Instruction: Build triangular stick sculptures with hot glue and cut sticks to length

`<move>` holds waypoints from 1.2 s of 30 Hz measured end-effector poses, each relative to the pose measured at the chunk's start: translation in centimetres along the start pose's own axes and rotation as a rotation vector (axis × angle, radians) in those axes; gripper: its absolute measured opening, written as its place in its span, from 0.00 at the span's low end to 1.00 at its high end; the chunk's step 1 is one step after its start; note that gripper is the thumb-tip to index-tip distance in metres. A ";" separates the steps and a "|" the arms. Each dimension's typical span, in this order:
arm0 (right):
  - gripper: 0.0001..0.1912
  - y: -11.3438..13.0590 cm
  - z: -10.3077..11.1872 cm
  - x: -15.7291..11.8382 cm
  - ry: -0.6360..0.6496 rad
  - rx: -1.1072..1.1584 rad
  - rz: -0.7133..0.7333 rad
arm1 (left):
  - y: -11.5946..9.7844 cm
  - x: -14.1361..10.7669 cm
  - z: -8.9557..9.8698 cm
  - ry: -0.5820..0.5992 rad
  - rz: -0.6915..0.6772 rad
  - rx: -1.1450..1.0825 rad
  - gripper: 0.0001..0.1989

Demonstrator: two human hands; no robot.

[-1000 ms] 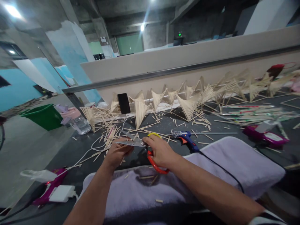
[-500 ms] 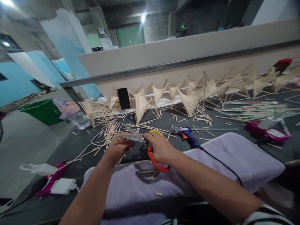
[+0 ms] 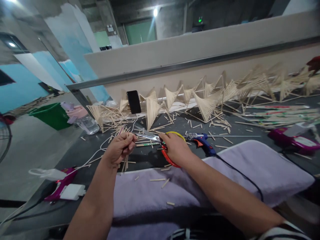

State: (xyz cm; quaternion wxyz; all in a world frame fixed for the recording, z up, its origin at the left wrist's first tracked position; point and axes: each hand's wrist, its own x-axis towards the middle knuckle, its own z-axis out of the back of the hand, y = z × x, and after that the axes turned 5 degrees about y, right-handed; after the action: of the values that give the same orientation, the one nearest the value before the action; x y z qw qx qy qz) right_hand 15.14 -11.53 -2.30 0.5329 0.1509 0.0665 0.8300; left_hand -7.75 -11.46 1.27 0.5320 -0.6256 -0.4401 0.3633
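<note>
My right hand [image 3: 175,148] holds scissors [image 3: 153,137] with red and yellow handles, the blades pointing left. The fingers of my left hand [image 3: 121,146] are pinched together close to the blade tips; what they hold is too small to make out. Thin wooden sticks [image 3: 127,163] lie below and around my left hand. Short cut pieces [image 3: 157,180] rest on the lilac cloth [image 3: 147,193] under my wrists. Right of the scissors lies a blue glue gun [image 3: 206,145] with an orange trigger.
Fan-shaped stick models [image 3: 152,106] line the back of the dark table, beside an upright black phone [image 3: 134,102]. A pink-lidded bottle [image 3: 86,120] and purple power strip [image 3: 61,186] are at left. At right are another purple strip [image 3: 295,138] and wrapped sticks [image 3: 280,115].
My left hand has drawn back from between the scissor blades and its fingers are now closed up. The blades are nearer together. The view has shifted slightly.
</note>
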 end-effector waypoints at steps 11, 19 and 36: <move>0.26 -1.0 -0.9 -0.6 0.153 -0.082 0.255 | 0.2 1.1 2.6 -0.130 -0.112 -0.301 0.04; 0.34 -1.7 -0.5 -1.0 0.303 0.018 0.465 | 0.9 1.8 3.0 -0.182 -0.075 -0.433 0.02; 0.15 -3.0 0.4 2.9 -0.010 0.034 -0.088 | 1.1 2.0 5.0 -0.241 -0.167 -0.565 0.05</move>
State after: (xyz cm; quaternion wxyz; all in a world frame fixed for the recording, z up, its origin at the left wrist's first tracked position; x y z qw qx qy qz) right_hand 16.70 -7.70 -2.25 0.5668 0.1606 0.0845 0.8036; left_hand -11.50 -7.92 -0.61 0.3093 -0.6629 -0.6330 0.2533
